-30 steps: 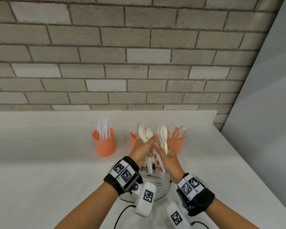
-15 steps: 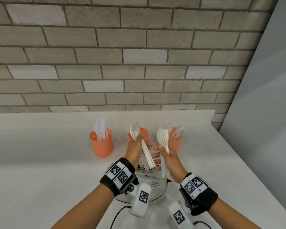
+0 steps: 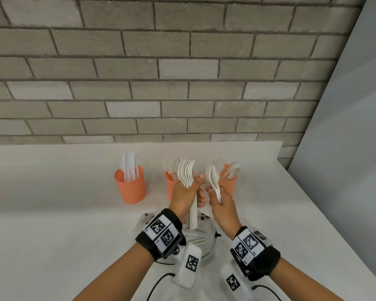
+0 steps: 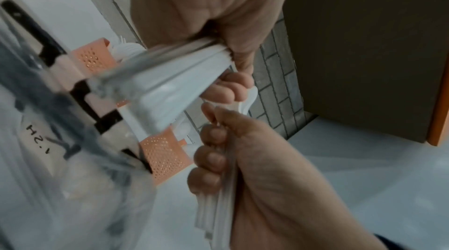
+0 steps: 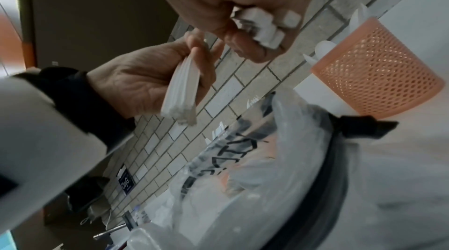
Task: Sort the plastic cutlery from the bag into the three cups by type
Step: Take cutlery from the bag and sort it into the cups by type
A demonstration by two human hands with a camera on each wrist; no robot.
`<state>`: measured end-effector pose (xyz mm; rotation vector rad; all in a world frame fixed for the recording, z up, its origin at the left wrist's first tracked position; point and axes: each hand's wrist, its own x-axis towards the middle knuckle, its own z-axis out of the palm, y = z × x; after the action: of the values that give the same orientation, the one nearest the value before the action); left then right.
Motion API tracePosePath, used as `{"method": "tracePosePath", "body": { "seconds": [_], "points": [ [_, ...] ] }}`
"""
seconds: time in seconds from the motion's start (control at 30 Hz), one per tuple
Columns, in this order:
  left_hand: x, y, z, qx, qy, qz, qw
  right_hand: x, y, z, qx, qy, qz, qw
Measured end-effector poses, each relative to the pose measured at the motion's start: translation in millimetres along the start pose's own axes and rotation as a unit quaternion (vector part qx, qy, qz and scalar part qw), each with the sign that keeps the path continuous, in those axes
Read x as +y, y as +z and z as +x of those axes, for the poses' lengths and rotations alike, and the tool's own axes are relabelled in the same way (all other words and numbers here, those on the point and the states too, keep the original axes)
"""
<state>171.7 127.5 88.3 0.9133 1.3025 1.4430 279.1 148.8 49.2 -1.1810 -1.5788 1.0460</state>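
Three orange mesh cups stand in a row near the wall: the left cup [image 3: 130, 187] holds knives, the middle cup [image 3: 169, 185] forks, the right cup [image 3: 230, 181] spoons. My left hand [image 3: 185, 195] grips a stack of white cutlery [image 3: 186, 172] by the handles, heads up and edge-on, in front of the middle cup. My right hand [image 3: 221, 200] grips a smaller stack of spoons [image 3: 213, 178] just before the right cup. The handle bundles show in the left wrist view [image 4: 170, 81] and the right wrist view [image 5: 262, 27]. The clear plastic bag [image 3: 204, 235] lies under both hands.
The white counter [image 3: 52, 224] runs to a brick wall [image 3: 182, 83] behind the cups. Its right edge slants beside a grey panel [image 3: 345, 148]. Black cables [image 3: 159, 283] trail by my forearms.
The single bunch held between both hands has split into two stacks. My left hand has drawn its stack left and upright, while the right keeps the spoons near the right cup.
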Motion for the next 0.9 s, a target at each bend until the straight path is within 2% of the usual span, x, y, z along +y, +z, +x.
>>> {"method": "tracePosePath", "body": {
  "seconds": [0.13,0.27,0.37,0.47,0.53,0.7,0.9],
  "points": [
    [-4.4,11.4,-3.0,-0.011,0.005,0.005,1.000,0.6,-3.7,-2.3,0.001,-0.014,-0.028,1.000],
    [-6.0,17.8,-1.0,0.028,0.016,0.023,0.999,-0.5,-8.8,-1.1,-0.008,-0.014,-0.021,1.000],
    [-6.5,19.1,2.8,0.057,0.011,0.059,0.997,-5.5,-11.0,-2.6,-0.029,0.008,0.047,0.998],
    [-5.6,21.4,5.3,0.080,0.014,0.073,0.994,-11.2,-11.8,-2.2,-0.021,0.076,0.137,0.987],
    [-5.7,23.4,5.7,0.088,0.010,0.057,0.994,-10.8,-11.3,0.5,-0.013,0.075,0.133,0.988],
    [-7.9,27.9,2.2,0.056,-0.030,-0.018,0.998,-11.4,-9.0,4.3,-0.022,0.046,0.128,0.991],
    [-3.3,27.6,3.0,0.054,-0.041,-0.018,0.998,-3.8,-8.1,10.3,-0.023,0.058,0.117,0.991]
  ]
}}
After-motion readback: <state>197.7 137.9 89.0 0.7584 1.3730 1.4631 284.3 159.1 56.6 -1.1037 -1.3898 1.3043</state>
